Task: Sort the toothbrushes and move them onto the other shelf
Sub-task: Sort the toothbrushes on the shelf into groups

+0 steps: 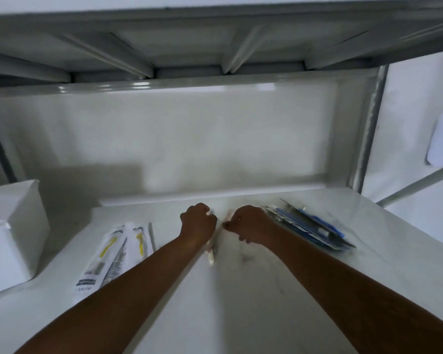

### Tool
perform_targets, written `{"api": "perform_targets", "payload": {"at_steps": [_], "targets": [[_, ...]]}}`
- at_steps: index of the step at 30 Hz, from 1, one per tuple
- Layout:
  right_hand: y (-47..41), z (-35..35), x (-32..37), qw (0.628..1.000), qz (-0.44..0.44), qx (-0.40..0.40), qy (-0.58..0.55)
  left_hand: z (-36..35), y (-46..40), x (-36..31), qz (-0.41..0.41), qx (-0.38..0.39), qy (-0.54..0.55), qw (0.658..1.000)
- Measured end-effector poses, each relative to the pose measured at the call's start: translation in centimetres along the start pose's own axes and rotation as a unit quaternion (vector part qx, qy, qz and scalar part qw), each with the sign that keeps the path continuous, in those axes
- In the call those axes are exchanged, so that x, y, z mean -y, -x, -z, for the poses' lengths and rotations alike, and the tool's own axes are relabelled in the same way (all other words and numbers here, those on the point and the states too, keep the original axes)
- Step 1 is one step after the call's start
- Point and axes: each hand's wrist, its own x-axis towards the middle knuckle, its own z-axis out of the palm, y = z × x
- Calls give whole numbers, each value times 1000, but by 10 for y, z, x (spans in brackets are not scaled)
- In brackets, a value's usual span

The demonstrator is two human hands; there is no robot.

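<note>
Both my hands reach onto the white shelf [241,290]. My left hand [198,221] is curled round a pale toothbrush [210,254] whose handle end pokes out below the wrist. My right hand [248,224] pinches a second pale toothbrush [228,215] at its upper end; most of it is hidden and blurred. To the left lie packaged toothbrushes with yellow handles [114,254] in white wrappers. On the right sits a pile of blue packaged toothbrushes [307,226].
A white plastic box [13,233] stands at the shelf's left end. A thin grey stick [152,236] lies beside the yellow packs. The shelf above [215,42] hangs low overhead. Metal uprights [368,129] frame the right side.
</note>
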Motion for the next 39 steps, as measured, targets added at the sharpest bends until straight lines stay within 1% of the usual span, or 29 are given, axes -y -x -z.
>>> {"api": "perform_targets", "payload": {"at_steps": [2, 4, 6, 7, 8, 10, 12, 14, 17, 19, 21, 24, 27, 30, 33, 36, 39], "targets": [[7, 29, -15, 996, 9, -89, 14, -7, 8, -15, -21, -8, 17, 1000], [9, 58, -41, 984, -14, -176, -14, -19, 13, -32, -25, 17, 49, 998], [10, 85, -73, 974, -59, -219, -9, -36, 17, -50, -7, 54, 94, 994], [12, 95, -91, 971, -88, -220, 18, -46, 18, -58, 14, 88, 128, 988], [14, 103, -108, 969, -121, -208, 52, -54, 21, -66, 38, 122, 162, 979], [22, 111, -135, 967, -186, -138, 105, -73, 25, -80, 65, 175, 193, 963], [30, 108, -153, 969, -214, -78, 92, -91, 29, -92, 65, 199, 192, 959], [36, 99, -162, 972, -215, -66, 73, -106, 33, -102, 77, 216, 209, 951], [38, 89, -161, 973, -206, -87, 66, -123, 37, -113, 95, 235, 202, 946], [35, 83, -160, 975, -194, -98, 49, -131, 40, -117, 115, 231, 209, 943], [31, 78, -157, 978, -184, -98, 34, -135, 42, -120, 123, 216, 200, 948], [26, 78, -157, 981, -176, -77, -27, -138, 43, -118, 108, 198, 179, 958], [26, 81, -155, 976, -188, -57, -96, -139, 40, -117, 89, 170, 166, 967], [25, 81, -156, 976, -179, -48, -118, -141, 36, -117, 95, 159, 196, 963], [25, 82, -156, 969, -185, -47, -158, -144, 32, -116, 108, 164, 238, 951], [24, 81, -153, 969, -189, -27, -158, -151, 25, -112, 103, 169, 262, 945], [24, 80, -150, 967, -178, -18, -181, -152, 24, -110, 92, 157, 278, 943]]}}
